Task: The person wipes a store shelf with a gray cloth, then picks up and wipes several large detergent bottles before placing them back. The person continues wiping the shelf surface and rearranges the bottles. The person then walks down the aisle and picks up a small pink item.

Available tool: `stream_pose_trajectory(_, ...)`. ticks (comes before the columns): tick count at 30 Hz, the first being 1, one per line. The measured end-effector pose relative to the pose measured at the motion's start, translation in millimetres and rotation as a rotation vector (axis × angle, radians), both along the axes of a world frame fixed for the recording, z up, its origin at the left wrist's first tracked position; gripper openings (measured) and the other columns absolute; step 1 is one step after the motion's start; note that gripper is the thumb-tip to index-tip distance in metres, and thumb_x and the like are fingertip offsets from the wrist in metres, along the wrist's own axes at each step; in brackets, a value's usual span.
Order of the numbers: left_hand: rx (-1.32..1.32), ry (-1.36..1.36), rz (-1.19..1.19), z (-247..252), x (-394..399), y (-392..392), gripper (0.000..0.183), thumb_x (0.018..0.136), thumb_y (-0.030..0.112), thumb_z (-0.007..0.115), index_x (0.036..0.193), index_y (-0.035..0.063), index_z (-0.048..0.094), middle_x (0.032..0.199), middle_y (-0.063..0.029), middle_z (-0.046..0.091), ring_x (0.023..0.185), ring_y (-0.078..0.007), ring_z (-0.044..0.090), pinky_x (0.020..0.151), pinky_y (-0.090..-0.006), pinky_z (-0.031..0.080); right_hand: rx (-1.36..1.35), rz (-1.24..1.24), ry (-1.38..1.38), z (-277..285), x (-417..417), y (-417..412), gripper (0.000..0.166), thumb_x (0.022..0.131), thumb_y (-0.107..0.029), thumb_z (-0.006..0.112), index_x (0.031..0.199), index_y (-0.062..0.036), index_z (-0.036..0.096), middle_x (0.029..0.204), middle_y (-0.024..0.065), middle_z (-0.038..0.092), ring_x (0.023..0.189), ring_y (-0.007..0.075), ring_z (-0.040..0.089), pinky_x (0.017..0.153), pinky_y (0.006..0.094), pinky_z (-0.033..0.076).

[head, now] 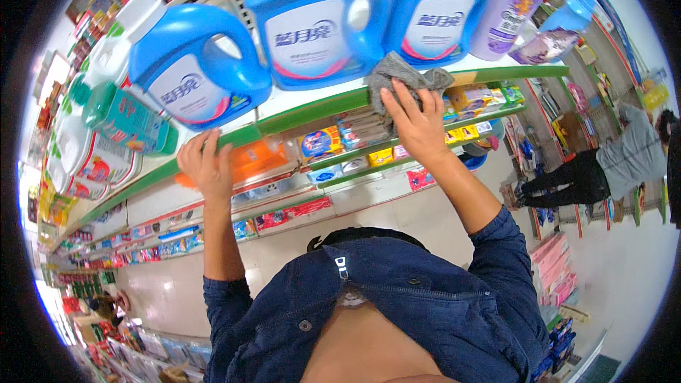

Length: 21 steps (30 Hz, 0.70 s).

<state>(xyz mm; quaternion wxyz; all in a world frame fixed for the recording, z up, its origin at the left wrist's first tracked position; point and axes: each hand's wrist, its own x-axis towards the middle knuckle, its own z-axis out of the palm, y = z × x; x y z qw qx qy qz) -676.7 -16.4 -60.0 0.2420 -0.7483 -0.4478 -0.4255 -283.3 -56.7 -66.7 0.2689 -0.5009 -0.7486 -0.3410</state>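
My right hand (417, 122) presses a grey cloth (384, 72) against the green front edge of the top shelf (314, 111), below two blue detergent jugs. My left hand (206, 165) rests its fingertips on the same shelf edge, under the tilted blue detergent jug (197, 64); behind it hangs something orange (255, 159), partly blurred. The large blue jug (319, 26) stands between my hands. Another blue jug (436, 10) is just beyond the cloth, with a purple bottle (511, 5) to its right.
White tubs (96, 154) and a green bottle (127, 119) stand at the left of the shelf. Lower shelves hold boxed goods (319, 143) and packets. At the right, another person (628, 154) in a grey top is by a shelving unit. Pink boxes (553, 266) are stacked at the lower right.
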Motion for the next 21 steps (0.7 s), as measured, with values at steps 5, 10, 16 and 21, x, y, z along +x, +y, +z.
stream_pose_trajectory(5, 0.015, 0.022, -0.006, -8.3, -0.2, 6.3, 0.036, 0.075, 0.013, 0.07, 0.11, 0.0084, 0.064, 0.109, -0.0085, 0.061, 0.105, -0.0256, 0.054, 0.097, -0.0443, 0.033, 0.051, -0.139, 0.037, -12.0, 75.8, -2.9, 0.049, 0.075, -0.007, 0.057, 0.124, -0.015, 0.055, 0.134, 0.0063, 0.048, 0.106, 0.03, 0.043, 0.091, 0.0463, 0.036)
stream_pose_trajectory(10, 0.015, 0.043, 0.003, -8.6, -3.8, 4.0, 0.031, 0.082, 0.014, 0.065, 0.112, 0.0069, 0.062, 0.111, -0.0093, 0.06, 0.105, -0.0261, 0.054, 0.1, -0.0448, 0.03, 0.072, -0.297, 0.117, -22.1, 147.5, -2.7, 0.061, 0.071, -0.001, 0.057, 0.131, -0.0098, 0.048, 0.137, 0.0106, 0.044, 0.106, 0.0348, 0.042, 0.093, 0.0493, 0.035)
stream_pose_trajectory(16, 0.017, 0.078, 0.019, -9.2, -1.5, 5.7, 0.031, 0.085, 0.014, 0.062, 0.115, 0.006, 0.061, 0.111, -0.0098, 0.06, 0.105, -0.0265, 0.054, 0.1, -0.0461, 0.03, 0.089, -0.404, 0.203, -30.5, 217.2, -3.8, 0.075, 0.063, 0.002, 0.06, 0.135, -0.0092, 0.043, 0.142, 0.0116, 0.039, 0.11, 0.0365, 0.042, 0.094, 0.049, 0.035)
stream_pose_trajectory(21, 0.015, 0.093, 0.032, -6.8, -1.1, 3.0, 0.03, 0.086, 0.014, 0.061, 0.114, 0.0052, 0.06, 0.111, -0.0112, 0.059, 0.104, -0.0282, 0.053, 0.1, -0.0477, 0.03, 0.123, -0.503, 0.327, -38.8, 266.2, 2.0, 0.082, 0.061, 0.003, 0.062, 0.138, -0.0085, 0.038, 0.145, 0.0121, 0.035, 0.112, 0.0373, 0.042, 0.096, 0.0483, 0.035)
